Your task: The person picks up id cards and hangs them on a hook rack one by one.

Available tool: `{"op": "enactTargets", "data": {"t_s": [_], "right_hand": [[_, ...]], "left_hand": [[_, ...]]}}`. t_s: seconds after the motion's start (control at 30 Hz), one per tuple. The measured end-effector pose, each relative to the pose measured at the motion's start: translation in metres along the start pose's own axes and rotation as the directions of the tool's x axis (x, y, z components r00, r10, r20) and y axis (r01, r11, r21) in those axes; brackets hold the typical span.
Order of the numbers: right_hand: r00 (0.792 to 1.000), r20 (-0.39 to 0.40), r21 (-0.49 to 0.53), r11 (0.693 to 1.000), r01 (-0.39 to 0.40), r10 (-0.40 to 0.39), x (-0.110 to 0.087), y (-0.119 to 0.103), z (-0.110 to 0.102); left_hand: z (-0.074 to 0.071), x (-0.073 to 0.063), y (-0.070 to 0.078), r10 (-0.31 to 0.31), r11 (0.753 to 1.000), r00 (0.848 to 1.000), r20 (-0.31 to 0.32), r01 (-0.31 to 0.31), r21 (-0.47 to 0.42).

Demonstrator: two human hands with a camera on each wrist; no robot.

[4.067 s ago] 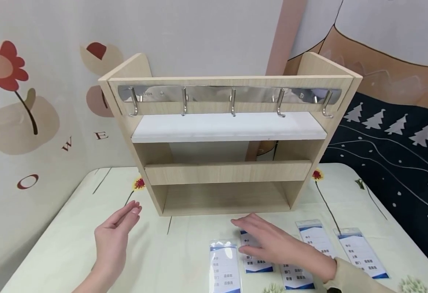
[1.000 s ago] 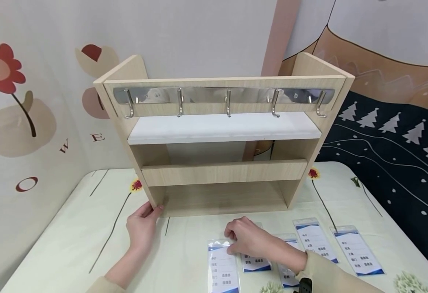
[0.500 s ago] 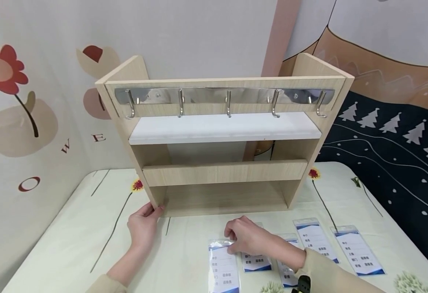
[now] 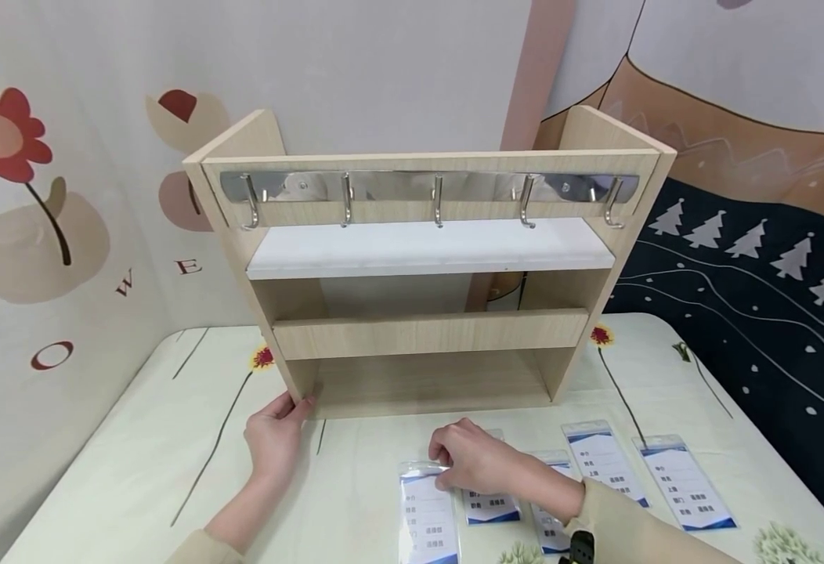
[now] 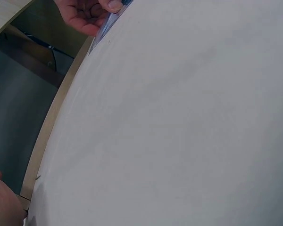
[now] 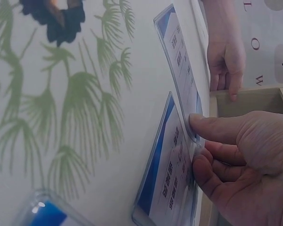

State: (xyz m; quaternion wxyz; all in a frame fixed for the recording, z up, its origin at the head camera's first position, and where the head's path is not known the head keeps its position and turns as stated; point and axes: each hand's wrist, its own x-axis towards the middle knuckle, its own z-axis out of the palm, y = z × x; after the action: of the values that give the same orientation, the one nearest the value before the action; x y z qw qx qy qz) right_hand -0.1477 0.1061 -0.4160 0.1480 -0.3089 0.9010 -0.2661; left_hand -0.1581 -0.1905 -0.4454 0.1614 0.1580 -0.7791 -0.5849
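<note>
My left hand (image 4: 274, 446) grips the lower left corner of a light wooden shelf rack (image 4: 429, 334), with its thumb on the front edge. In front of the rack, my right hand (image 4: 478, 458) pinches the top corner of the leftmost clear badge holder (image 4: 428, 521), which lies on the cloth. In the right wrist view its thumb presses on that badge holder (image 6: 180, 61), and the other fingers are curled. A second badge holder (image 4: 492, 507) lies partly hidden beneath the right hand; a third badge holder (image 4: 551, 533) is partly covered by the forearm.
Two more badge holders, one nearer (image 4: 605, 462) and one farther right (image 4: 687, 486), lie on the flowered tablecloth (image 4: 348, 501). A metal hook rail (image 4: 391, 186) runs across the rack's top, above a white shelf board (image 4: 429, 249). Printed curtains hang behind.
Over four seconds, my left hand has moved right onto the rack's corner, and my right hand has come down onto the leftmost badge holder. Over the last second both hands stay put.
</note>
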Motion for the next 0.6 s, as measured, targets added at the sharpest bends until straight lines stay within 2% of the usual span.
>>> {"op": "enactTargets", "data": {"t_s": [0.6], "right_hand": [[0.999, 0.021, 0.001, 0.999, -0.036, 0.036, 0.0004, -0.0021, -0.0003]], "left_hand": [[-0.0018, 0.0009, -0.0013, 0.006, 1.000, 1.000, 0.013, -0.007, 0.012]]}}
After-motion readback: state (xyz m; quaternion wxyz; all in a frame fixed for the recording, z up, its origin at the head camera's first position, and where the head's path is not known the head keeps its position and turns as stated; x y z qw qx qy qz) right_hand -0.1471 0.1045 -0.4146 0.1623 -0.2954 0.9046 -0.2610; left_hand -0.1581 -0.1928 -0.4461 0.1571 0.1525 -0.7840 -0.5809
